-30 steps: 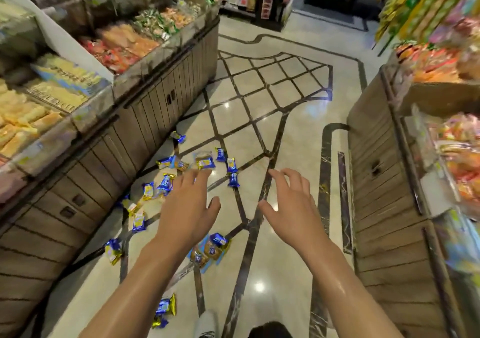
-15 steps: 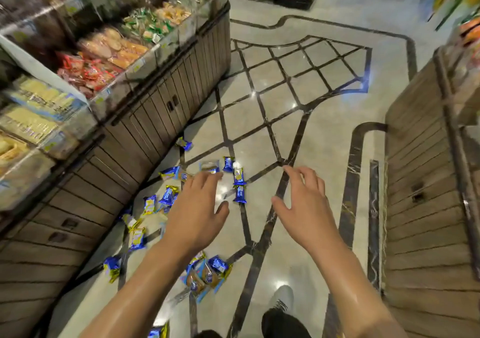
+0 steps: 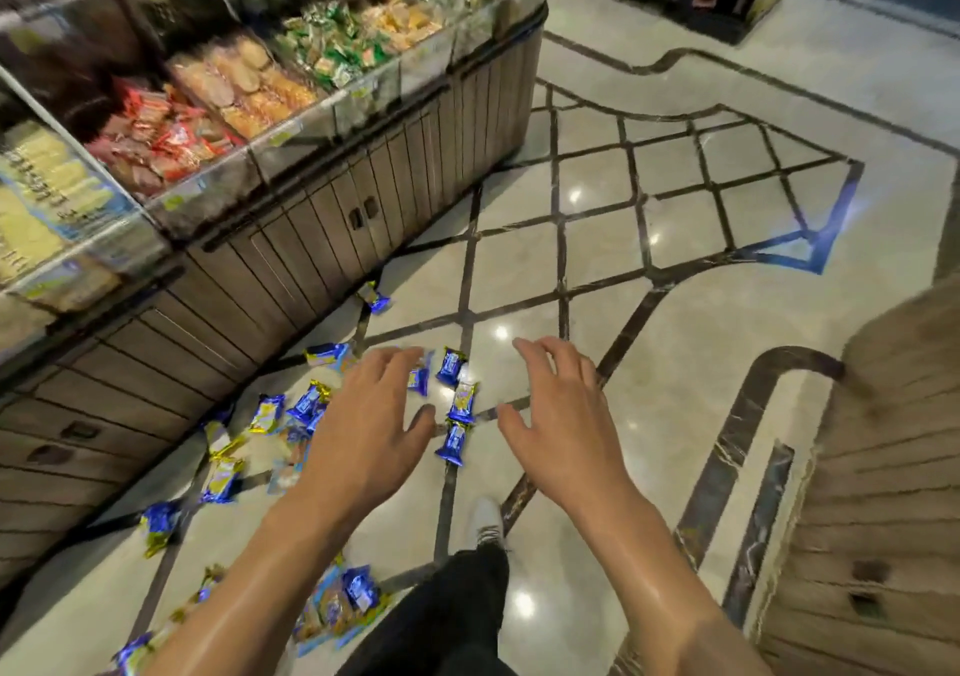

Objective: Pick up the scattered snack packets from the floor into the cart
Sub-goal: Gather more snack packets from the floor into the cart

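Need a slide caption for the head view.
Both open hands, left and right, above blue-and-gold snack packets on marble floor.

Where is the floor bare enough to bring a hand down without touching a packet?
Bare floor lies beyond the right hand, up to the wooden counter on the right. Crowded: blue packets lie between both hands and spread under the left hand along the snack shelf.

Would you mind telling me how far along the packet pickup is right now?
Nothing looks collected: blue snack packets lie scattered on the floor, and no cart is in view. Both the left hand and right hand hover open and empty. All the picking up remains.
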Action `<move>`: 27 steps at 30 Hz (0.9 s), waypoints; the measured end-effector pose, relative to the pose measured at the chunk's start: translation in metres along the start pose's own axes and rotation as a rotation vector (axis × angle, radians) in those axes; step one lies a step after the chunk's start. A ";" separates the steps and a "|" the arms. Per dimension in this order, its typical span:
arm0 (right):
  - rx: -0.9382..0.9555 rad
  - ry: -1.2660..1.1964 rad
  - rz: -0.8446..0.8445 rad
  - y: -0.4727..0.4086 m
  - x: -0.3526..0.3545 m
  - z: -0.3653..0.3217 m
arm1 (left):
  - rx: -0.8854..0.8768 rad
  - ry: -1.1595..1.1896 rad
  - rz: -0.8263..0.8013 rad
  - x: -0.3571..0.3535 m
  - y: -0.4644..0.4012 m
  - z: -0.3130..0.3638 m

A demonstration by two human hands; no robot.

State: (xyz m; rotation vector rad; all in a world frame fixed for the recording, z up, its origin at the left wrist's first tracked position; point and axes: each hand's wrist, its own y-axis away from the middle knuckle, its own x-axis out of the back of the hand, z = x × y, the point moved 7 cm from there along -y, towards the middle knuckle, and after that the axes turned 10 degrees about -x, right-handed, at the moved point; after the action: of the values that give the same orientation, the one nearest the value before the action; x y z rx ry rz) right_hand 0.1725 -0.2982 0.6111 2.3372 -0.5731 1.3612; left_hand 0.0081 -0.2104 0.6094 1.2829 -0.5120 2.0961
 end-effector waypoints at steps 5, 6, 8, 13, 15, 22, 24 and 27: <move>0.077 0.018 -0.028 -0.098 0.017 0.009 | 0.036 0.056 0.016 -0.011 -0.098 0.005; 0.095 0.019 -0.030 -0.116 0.021 0.011 | 0.038 0.062 0.024 -0.011 -0.116 0.006; 0.133 0.015 -0.039 -0.152 0.029 0.014 | 0.062 0.063 0.048 -0.009 -0.148 0.009; 0.214 0.020 -0.118 -0.236 0.032 0.028 | 0.165 0.066 0.091 -0.019 -0.214 0.006; 0.297 0.023 -0.178 -0.269 0.027 0.030 | 0.236 0.086 0.126 -0.025 -0.232 0.004; 0.578 -0.041 -0.362 -0.354 0.034 0.014 | 0.538 0.131 0.321 -0.037 -0.261 0.012; 0.660 -0.029 -0.372 -0.369 0.042 0.005 | 0.592 0.151 0.355 -0.037 -0.269 0.017; 0.724 -0.035 -0.413 -0.390 0.043 -0.009 | 0.678 0.144 0.408 -0.033 -0.278 0.021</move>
State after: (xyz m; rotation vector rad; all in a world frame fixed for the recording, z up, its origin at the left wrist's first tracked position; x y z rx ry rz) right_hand 0.3881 0.0303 0.6086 2.7944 0.4715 1.4775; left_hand 0.2224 -0.0295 0.5911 1.4485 0.0279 2.8301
